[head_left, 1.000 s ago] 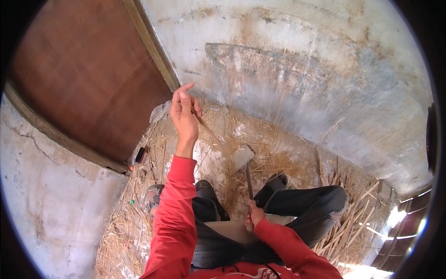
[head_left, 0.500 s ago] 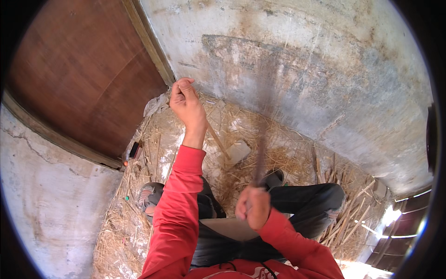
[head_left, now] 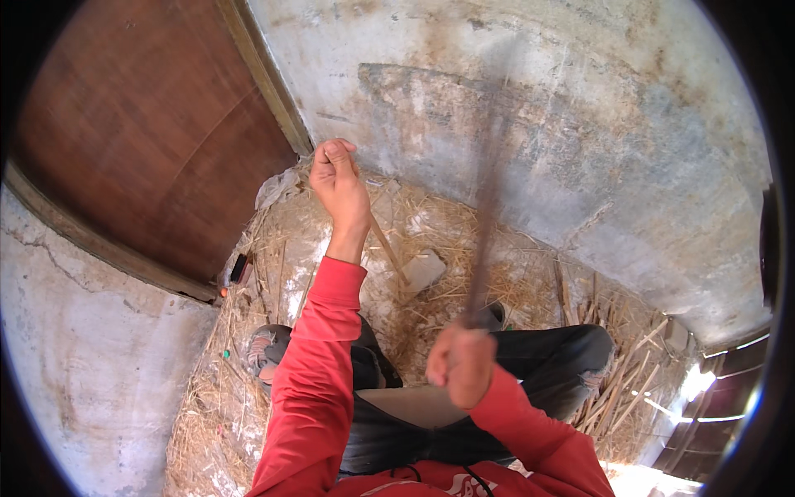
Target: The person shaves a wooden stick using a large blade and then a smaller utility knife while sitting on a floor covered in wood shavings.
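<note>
My left hand (head_left: 339, 186) is closed around the upper part of a thin wooden stick (head_left: 384, 248), raised in front of the wall. The stick slants down to the ground beside a pale flat block (head_left: 425, 271); its top is hidden by the hand. In front of my lap, my right hand (head_left: 464, 363) grips a long dark bar-like tool (head_left: 487, 199). This tool points up and away, smeared by motion, so I cannot tell whether it is a blade or a rod. It is apart from the stick.
Straw (head_left: 219, 398) covers the ground. A pile of thin wooden sticks (head_left: 619, 398) lies at the right. A weathered wall (head_left: 613, 157) curves ahead, with a brown door (head_left: 141, 124) at the left. My bent legs (head_left: 538, 360) flank the straw in front of me.
My right hand has shifted slightly right and up, and the dark tool has swung right. My left hand has moved a little to the right, still holding the stick.
</note>
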`<state>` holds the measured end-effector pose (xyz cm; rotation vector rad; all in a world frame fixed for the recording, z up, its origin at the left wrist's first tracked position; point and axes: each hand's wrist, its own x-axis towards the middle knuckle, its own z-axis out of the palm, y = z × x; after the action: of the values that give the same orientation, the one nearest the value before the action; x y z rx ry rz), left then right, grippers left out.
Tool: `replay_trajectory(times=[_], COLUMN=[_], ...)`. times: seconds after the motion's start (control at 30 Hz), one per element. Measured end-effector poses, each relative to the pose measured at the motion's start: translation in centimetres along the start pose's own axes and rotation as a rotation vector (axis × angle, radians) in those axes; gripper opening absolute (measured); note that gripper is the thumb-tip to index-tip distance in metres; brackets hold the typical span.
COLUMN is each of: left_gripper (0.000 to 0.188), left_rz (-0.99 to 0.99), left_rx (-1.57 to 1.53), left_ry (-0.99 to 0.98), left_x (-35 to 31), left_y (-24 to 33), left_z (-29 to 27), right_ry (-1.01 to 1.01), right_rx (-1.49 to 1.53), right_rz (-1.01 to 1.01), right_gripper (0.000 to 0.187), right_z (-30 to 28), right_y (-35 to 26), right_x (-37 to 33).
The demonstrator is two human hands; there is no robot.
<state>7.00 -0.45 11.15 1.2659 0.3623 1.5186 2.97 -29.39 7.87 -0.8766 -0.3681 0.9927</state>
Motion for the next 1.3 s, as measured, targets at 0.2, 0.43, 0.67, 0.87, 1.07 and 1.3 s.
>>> replay_trajectory(times=[0.2, 0.43, 0.67, 0.87, 1.07, 1.3], left_gripper=[0.035, 0.036, 0.036, 0.037, 0.037, 0.038], left_rz=[0.001, -0.01, 0.003, 0.024, 0.001, 0.028], left_rx=[-0.017, 0.003, 0.023, 0.039, 0.015, -0.033], left_ry=[0.001, -0.013, 0.033, 0.06, 0.061, 0.07], left_x=[0.7, 0.5, 0.2, 0.8, 0.3, 0.5], left_y=[0.2, 0.2, 0.1, 0.1, -0.3, -0.1], left_z=[-1.2, -0.4, -0.2, -1.6, 0.2, -0.6], right_ry=[0.407, -0.046, 0.464, 0.34, -0.064, 0.497], right_rx=[0.008, 0.148, -0.013, -0.019, 0.036, 0.052], right_rz=[0.675, -0.293, 0.794, 0.385, -0.258, 0.727], right_gripper=[0.049, 0.051, 0.053, 0.056, 0.055, 0.055], right_z=[-3.3, 0.8, -6.3, -2.5, -1.5, -3.6], right_y=[3.4, -2.8, 11.3, 2.9, 2.9, 6.1], right_x=[-1.7, 0.1, -1.3, 0.1, 1.9, 2.0])
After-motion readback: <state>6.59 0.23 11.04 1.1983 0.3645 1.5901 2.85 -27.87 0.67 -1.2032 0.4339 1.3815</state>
